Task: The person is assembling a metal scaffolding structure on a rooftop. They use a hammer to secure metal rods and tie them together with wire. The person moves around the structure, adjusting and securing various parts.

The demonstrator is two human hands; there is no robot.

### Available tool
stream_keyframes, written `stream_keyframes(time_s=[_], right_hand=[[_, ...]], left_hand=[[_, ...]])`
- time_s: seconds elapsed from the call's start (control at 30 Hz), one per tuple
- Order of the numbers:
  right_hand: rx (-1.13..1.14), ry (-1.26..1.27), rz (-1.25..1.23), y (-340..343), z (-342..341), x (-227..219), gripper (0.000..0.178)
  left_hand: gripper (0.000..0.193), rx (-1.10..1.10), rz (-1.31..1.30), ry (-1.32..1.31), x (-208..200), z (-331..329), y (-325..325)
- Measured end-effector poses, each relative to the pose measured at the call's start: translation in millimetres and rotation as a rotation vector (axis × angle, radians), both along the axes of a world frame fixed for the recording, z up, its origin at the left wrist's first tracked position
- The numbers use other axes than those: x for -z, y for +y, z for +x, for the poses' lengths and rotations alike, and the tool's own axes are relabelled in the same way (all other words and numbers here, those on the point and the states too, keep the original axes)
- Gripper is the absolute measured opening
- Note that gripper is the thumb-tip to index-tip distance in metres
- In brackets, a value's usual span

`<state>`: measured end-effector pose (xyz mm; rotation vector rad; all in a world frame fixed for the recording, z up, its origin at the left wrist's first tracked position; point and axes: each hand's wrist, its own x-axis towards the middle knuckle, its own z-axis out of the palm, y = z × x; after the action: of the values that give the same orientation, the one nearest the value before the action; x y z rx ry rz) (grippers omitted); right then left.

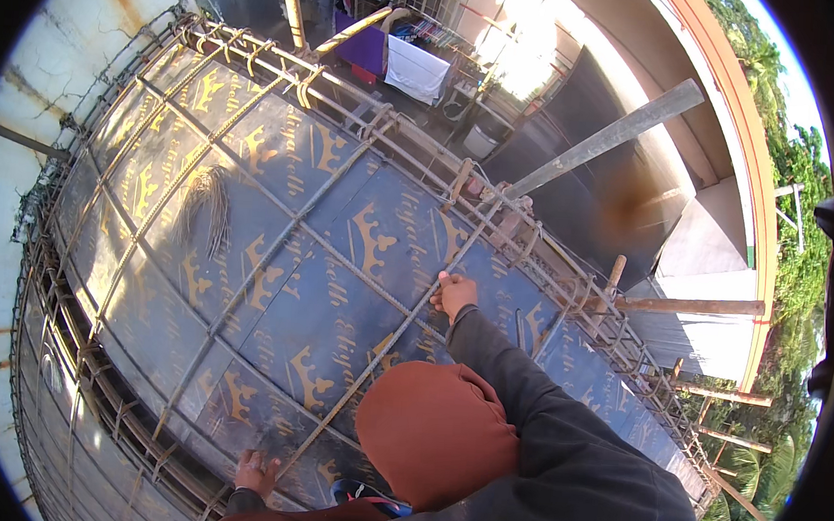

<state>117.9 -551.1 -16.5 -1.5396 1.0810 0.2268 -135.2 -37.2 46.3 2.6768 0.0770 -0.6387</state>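
Observation:
Ribbed steel bars form a grid over dark panels [339, 284] with gold crown prints. One long steel bar [364, 380] slants from the far beam down toward me. My right hand [454, 295] is closed around this bar near its far part, thumb and fingers pinched together. Beside the same bar's near end is my left hand [256, 473], its fingers apart and loosely bent; the thumb comes close to the bar, and I cannot make out whether it touches. My bent knee in brown cloth [437, 436] covers part of the grid, with a dark shoe [362, 493] showing behind it.
A bundle of thin tie wire [208, 208] lies on the panels at left. Tied rebar cages [533, 234] run along the far edge, with another along the near left. A wooden plank [606, 138] and posts stick up beyond. Below are a bucket [483, 138] and hung cloths [415, 69].

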Motion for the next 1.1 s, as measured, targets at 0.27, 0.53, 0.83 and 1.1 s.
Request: stream_keyframes(time_s=[0.27,0.53,0.83,1.1], right_hand=[[-0.124,0.052,-0.018,-2,-8,11,0.036],[-0.208,0.130,0.060,-11,-10,-9,0.040],[-0.619,0.191,-0.252,-33,5,-24,0.036],[-0.395,-0.384,-0.870,-191,83,-48,0.028]], left_hand=[[0.032,-0.237,0.195,0.119,-100,120,58],[0.041,0.186,0.209,0.196,-95,215,-98],[0.035,0.410,0.175,0.136,55,162,-183],[0.035,0.384,0.200,0.170,61,153,-186]])
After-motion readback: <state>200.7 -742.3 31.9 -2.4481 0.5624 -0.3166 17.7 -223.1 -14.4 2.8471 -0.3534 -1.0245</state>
